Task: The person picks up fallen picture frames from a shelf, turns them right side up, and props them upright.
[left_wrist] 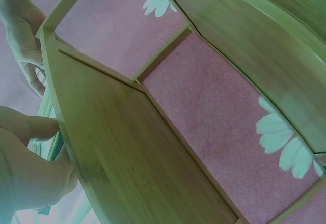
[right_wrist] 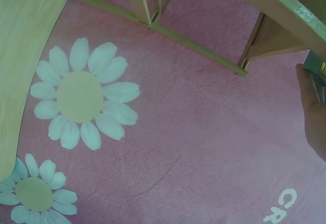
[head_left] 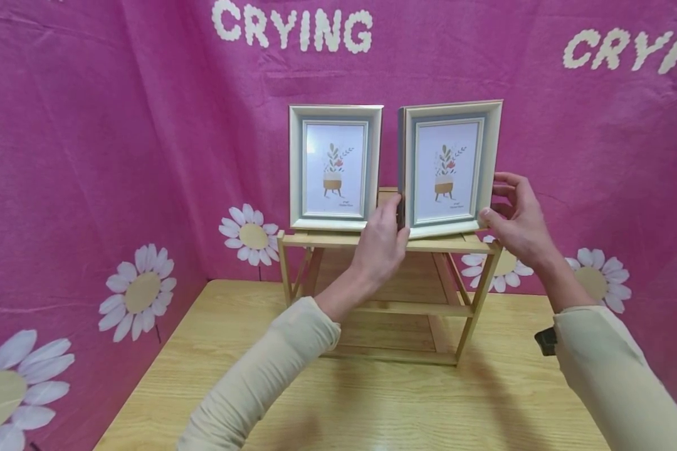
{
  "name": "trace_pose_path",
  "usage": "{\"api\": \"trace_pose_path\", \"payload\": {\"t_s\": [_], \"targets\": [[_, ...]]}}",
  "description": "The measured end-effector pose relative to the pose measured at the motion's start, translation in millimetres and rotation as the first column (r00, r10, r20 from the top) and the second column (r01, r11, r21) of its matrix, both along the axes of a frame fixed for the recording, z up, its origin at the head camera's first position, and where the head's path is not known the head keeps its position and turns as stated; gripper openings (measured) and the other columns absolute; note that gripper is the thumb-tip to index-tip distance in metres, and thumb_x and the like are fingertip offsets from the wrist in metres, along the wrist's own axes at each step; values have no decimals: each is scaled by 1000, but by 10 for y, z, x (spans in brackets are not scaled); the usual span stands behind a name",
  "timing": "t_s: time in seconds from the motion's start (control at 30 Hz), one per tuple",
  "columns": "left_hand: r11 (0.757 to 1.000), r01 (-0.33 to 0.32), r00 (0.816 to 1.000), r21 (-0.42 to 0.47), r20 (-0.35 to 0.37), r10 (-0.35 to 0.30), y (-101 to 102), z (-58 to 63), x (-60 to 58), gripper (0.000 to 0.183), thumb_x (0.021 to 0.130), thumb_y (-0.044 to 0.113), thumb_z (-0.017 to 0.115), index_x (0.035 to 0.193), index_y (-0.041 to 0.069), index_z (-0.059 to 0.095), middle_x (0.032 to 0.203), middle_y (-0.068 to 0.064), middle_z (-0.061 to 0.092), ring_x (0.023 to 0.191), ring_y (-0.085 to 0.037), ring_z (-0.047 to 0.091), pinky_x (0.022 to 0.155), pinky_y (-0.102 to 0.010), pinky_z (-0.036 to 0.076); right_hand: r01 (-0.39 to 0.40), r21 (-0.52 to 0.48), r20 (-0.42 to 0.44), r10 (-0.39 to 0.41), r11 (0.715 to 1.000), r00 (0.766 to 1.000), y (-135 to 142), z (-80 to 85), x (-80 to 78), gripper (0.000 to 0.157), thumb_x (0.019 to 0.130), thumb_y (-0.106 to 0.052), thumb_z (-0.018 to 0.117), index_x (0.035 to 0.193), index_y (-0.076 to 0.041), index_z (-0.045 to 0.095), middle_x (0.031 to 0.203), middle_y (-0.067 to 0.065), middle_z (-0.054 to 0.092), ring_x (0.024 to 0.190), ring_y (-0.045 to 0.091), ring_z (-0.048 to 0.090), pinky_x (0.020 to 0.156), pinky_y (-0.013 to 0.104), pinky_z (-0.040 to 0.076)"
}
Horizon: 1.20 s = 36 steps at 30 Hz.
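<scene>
Both hands hold a cream-and-grey picture frame (head_left: 450,169) on the top of a wooden shelf rack (head_left: 383,240). It is turned slightly, its left side showing. My left hand (head_left: 379,244) grips its lower left edge, thumb at the bottom corner. On the lower right edge, my right hand (head_left: 521,219) has its thumb in front and fingers at the side and behind. A matching picture frame (head_left: 335,166) stands upright to the left, apart from the held one. The left wrist view shows my left hand (left_wrist: 30,168) beside the rack's top panel (left_wrist: 117,147); the right wrist view catches part of my right hand (right_wrist: 316,117).
The rack has lower shelves (head_left: 389,332) and stands on a light wooden table (head_left: 214,369). Pink cloth (head_left: 163,113) with daisies and white lettering hangs behind and at the sides. A dark object (head_left: 546,342) sits by the right sleeve.
</scene>
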<state>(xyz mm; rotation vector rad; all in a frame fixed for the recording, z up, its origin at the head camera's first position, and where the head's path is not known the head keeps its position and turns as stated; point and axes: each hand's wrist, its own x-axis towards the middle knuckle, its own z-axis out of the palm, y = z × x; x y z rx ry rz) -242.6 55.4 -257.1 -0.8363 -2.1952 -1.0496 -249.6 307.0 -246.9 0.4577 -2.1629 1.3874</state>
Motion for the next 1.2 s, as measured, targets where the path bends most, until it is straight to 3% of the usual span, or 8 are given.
{"api": "trace_pose_path", "payload": {"t_s": [0.33,0.63,0.87,1.2], "targets": [[1000,6,999,14,-33,-5,15,-6,19,50,91,-5,61,137,-12,43,128,-29,56,112,-35,62,95,-28,54,-41,-12,-1,41,999,999,26,2,-57,58,94,8,53,146,-11,33,119,0,54,100,3,61,78,14,55],[999,-1,999,37,-49,3,32,-20,35,50,90,-4,63,136,-12,44,128,-29,56,111,-34,61,93,-28,55,-126,-75,34,128,989,991,61,-2,-113,56,96,8,53,144,-14,35,116,-3,55,98,5,62,74,17,57],[999,-2,998,51,-61,6,33,-9,40,50,88,-5,64,134,-12,45,125,-28,58,107,-33,62,90,-24,55,-81,-13,80,82,997,993,65,13,-154,57,97,5,52,147,-12,31,123,2,53,98,4,61,77,18,57],[998,11,998,70,-69,-6,52,6,54,49,86,-5,65,131,-12,47,123,-27,58,101,-30,62,83,-18,54,-76,15,108,74,997,991,90,28,-194,58,98,3,51,149,-10,28,122,1,53,100,4,60,78,18,56]]}}
